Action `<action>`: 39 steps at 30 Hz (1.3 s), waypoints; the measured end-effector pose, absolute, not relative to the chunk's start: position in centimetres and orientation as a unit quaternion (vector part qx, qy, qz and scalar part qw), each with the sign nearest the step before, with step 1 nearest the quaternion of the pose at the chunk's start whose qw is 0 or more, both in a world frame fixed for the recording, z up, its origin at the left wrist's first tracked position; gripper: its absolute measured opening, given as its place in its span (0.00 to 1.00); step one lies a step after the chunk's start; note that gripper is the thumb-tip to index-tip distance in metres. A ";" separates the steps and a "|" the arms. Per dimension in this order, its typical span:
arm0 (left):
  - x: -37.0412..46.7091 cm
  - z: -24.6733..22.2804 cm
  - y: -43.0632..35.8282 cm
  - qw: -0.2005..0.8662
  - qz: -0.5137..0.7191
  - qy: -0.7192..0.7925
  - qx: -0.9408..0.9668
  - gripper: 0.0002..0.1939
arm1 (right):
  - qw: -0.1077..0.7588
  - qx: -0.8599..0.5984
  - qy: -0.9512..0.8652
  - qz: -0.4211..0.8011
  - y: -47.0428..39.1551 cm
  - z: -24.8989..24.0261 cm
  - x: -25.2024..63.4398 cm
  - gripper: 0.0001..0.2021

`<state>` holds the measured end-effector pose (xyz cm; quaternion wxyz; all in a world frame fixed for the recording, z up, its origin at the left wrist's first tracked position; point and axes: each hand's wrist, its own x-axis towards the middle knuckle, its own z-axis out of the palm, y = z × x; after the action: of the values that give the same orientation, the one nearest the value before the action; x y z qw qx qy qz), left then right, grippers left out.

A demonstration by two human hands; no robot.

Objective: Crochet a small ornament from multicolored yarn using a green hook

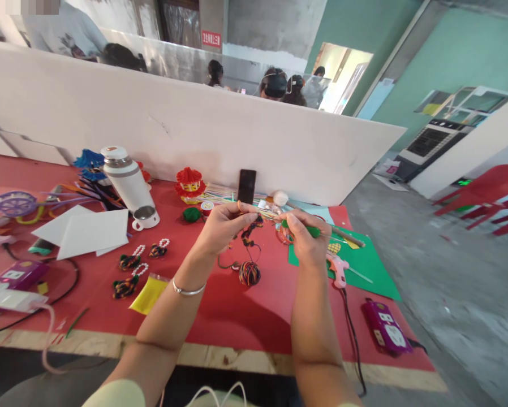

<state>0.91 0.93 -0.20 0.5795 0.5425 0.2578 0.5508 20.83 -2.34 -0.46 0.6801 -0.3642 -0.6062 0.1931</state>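
Note:
Above the middle of the table, my left hand (pixel 225 227) pinches a piece of dark multicoloured crochet work (pixel 249 232), which hangs below the fingers. My right hand (pixel 308 237) is closed around the green handle of a crochet hook (pixel 313 230), its thin end pointing towards the left fingers. A strand trails from the work to a multicoloured yarn ball (pixel 249 273) on the red tabletop (pixel 245 316). The exact stitch at the hook's tip is too small to make out.
Left stand a white thermos (pixel 129 180), a metal cup (pixel 146 217), white cards (pixel 95 233) and small beaded yarn pieces (pixel 125 286). A phone (pixel 246 186) leans against the white partition (pixel 237 135). Right lie a pink glue gun (pixel 338 268), its cord and a purple box (pixel 385 328).

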 end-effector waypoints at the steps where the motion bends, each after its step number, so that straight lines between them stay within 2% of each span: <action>1: 0.9 -0.2 0.9 0.580 0.550 0.260 0.541 0.11 | 0.683 -0.361 -0.605 0.191 -2.3 -0.5 20.8 0.09; 21: 0.9 -0.2 0.9 0.584 0.539 0.254 0.552 0.09 | 0.674 -0.358 -0.617 0.191 -2.7 -0.2 20.8 0.09; 39: 0.7 -0.4 1.0 0.609 0.514 0.248 0.551 0.14 | 0.682 -0.354 -0.612 0.188 -2.9 0.1 20.5 0.09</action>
<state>0.75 1.04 -0.39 0.6087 0.5512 0.2482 0.5138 20.52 -2.88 0.11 0.6820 -0.3544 -0.6116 0.1877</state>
